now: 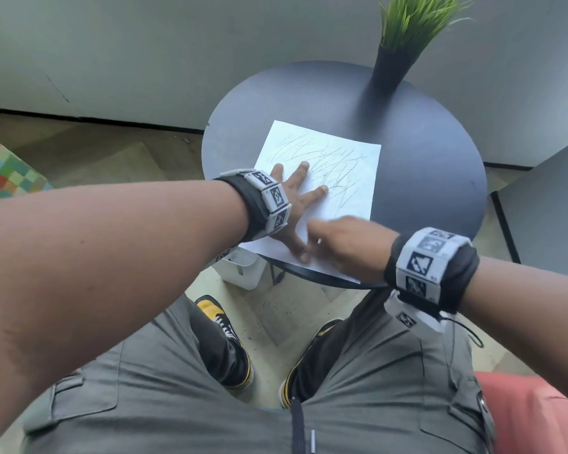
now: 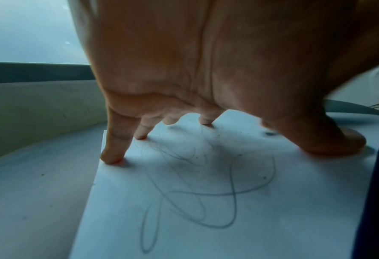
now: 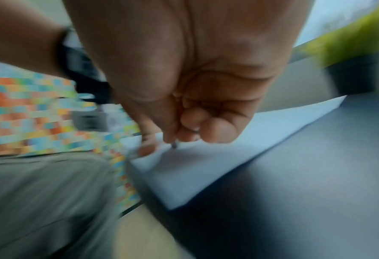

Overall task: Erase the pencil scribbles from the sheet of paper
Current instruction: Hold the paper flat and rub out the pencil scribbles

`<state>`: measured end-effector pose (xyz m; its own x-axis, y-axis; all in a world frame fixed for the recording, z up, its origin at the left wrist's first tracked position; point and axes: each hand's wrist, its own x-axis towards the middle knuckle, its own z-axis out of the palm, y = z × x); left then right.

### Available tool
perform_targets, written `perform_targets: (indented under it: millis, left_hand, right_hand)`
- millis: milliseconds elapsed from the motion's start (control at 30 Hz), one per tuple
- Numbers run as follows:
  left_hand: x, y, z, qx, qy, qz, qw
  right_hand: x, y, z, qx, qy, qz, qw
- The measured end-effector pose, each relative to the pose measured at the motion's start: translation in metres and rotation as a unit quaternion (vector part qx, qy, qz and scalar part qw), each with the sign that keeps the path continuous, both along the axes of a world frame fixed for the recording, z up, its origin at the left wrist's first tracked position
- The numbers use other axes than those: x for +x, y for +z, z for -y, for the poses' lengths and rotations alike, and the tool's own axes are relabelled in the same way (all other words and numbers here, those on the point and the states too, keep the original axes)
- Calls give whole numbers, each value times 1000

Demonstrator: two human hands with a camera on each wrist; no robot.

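Observation:
A white sheet of paper (image 1: 351, 158) covered in grey pencil scribbles (image 1: 335, 178) lies on a round dark table (image 1: 433, 178). My left hand (image 1: 300, 201) rests on the sheet's left part with straight, spread fingers; in the left wrist view the fingertips (image 2: 112, 157) press the paper (image 2: 273, 219) around looping scribbles (image 2: 206, 194). My right hand (image 1: 328, 240) hovers low at the sheet's near edge, blurred. In the right wrist view its fingers (image 3: 190, 129) are curled and pinch a small grey-tipped eraser (image 3: 174, 145) against the paper (image 3: 206, 168).
A tall black vase (image 1: 387, 70) of green grass stands at the table's far side. A white bin (image 1: 240, 270) sits under the near left edge. A dark panel (image 1: 551, 204) stands right, a chequered rug (image 1: 4, 172) lies left.

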<state>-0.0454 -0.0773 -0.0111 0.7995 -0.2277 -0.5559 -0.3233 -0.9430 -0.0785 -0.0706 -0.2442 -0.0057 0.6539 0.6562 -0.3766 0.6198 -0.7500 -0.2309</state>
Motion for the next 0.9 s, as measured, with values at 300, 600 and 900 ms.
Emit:
perform_targets:
  millis: [300, 600, 900]
  left_hand:
    - [0, 2, 3, 10, -11, 0, 1000]
    - [2, -2, 5, 6, -11, -11, 1000]
    - [-7, 3, 1, 18, -23, -21, 999]
  right_hand:
    - [-13, -2, 0, -12, 31, 9, 999]
    - [-6, -1, -1, -15, 9, -5, 1000]
    - [0, 6, 3, -28, 47, -15, 998]
